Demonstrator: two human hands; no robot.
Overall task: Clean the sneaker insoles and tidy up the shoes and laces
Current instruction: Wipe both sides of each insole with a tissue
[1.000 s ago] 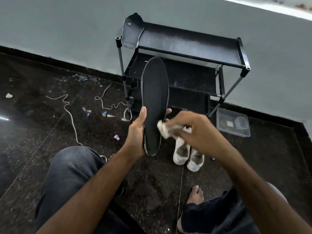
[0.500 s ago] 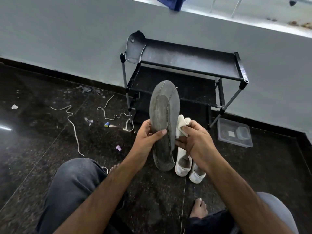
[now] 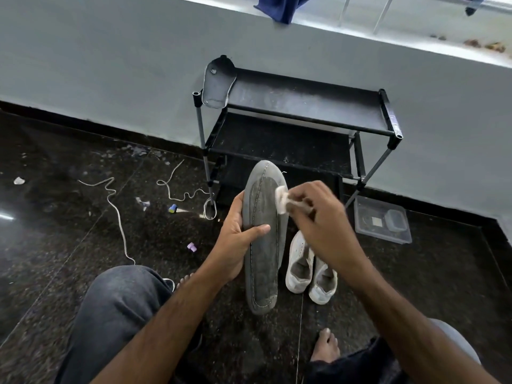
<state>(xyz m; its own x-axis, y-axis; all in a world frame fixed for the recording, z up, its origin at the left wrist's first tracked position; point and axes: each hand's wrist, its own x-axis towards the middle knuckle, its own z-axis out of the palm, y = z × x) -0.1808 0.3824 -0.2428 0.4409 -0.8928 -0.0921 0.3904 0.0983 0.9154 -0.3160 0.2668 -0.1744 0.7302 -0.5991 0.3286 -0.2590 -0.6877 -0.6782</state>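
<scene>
My left hand (image 3: pixel 238 239) grips a grey insole (image 3: pixel 263 261) upright at its middle, stitched underside facing me. My right hand (image 3: pixel 318 217) pinches a small white cloth (image 3: pixel 282 200) against the insole's upper right edge. Behind the insole, a pair of white sneakers (image 3: pixel 310 273) stands on the dark floor, openings toward me. A second insole (image 3: pixel 217 81) leans on the left end of the black shoe rack's top shelf (image 3: pixel 304 103). Two white laces lie loose on the floor at left, a long lace (image 3: pixel 116 214) and a curled lace (image 3: pixel 185 195).
A clear plastic box (image 3: pixel 382 220) sits on the floor right of the rack. Small bits of litter, a blue-yellow cap (image 3: pixel 173 208) and a purple cap (image 3: pixel 191 247) lie at left. My knees and bare feet fill the lower view. A grey wall runs behind.
The insole was flipped from its black top face to its grey stitched underside. My right hand with the cloth moved up to the insole's upper right edge.
</scene>
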